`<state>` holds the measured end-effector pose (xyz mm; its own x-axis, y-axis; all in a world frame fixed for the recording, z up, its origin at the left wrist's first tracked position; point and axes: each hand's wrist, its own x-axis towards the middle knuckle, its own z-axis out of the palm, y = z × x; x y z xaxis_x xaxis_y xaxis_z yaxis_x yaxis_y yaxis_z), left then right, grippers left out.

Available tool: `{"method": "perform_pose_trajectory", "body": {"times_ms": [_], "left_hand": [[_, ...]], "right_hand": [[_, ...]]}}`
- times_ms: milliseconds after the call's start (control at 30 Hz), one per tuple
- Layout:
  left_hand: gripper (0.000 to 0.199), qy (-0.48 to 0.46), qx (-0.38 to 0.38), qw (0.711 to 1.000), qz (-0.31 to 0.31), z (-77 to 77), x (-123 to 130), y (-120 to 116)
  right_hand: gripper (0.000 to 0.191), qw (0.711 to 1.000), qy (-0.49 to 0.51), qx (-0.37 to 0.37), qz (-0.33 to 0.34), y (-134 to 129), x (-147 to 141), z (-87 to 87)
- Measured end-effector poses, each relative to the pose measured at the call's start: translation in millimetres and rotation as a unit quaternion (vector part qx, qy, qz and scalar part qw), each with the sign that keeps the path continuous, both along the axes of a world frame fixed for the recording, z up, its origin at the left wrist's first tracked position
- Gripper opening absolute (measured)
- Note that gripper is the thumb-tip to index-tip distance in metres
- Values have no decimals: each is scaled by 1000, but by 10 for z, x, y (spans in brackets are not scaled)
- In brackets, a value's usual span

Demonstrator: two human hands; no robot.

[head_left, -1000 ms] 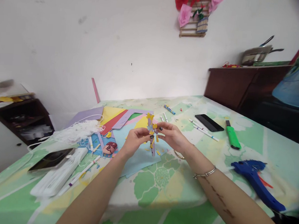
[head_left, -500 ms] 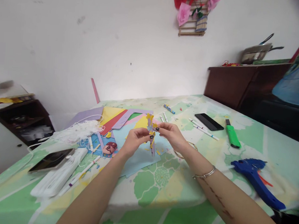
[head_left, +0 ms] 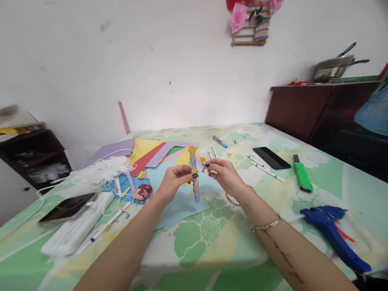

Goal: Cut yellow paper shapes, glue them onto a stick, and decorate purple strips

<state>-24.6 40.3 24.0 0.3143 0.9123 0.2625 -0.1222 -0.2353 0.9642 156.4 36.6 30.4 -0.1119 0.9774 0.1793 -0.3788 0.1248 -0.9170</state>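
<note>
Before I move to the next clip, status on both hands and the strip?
Left hand pinching purple strip, near upright. Right hand holding small yellow piece beside it. Light blue paper below; nothing visibly blocking the hands.

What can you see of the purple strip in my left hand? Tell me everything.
The purple strip is narrow and looks like paper or card. A yellow flower-like shape sits at its top, with more yellow bits lower down. It is nearly upright, top leaning slightly left, pinched mid-length by the left hand in front of light blue paper; whether its lower end touches the paper is unclear.
</note>
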Motion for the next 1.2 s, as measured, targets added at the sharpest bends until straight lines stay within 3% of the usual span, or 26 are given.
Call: {"method": "perform_pose_trajectory", "body": {"times_ms": [633, 933, 1200], "left_hand": [[28, -34, -14, 999, 19, 40, 7, -11], [26, -53, 8, 996, 69, 90, -120, 73], [26, -18, 37, 992, 120, 45, -243, 201]], "right_hand": [[6, 995, -22, -58, -75, 85, 83, -78], [9, 970, 33, -72, -228, 185, 211, -74], [11, 912, 124, -52, -388, 292, 531, 3]]}}
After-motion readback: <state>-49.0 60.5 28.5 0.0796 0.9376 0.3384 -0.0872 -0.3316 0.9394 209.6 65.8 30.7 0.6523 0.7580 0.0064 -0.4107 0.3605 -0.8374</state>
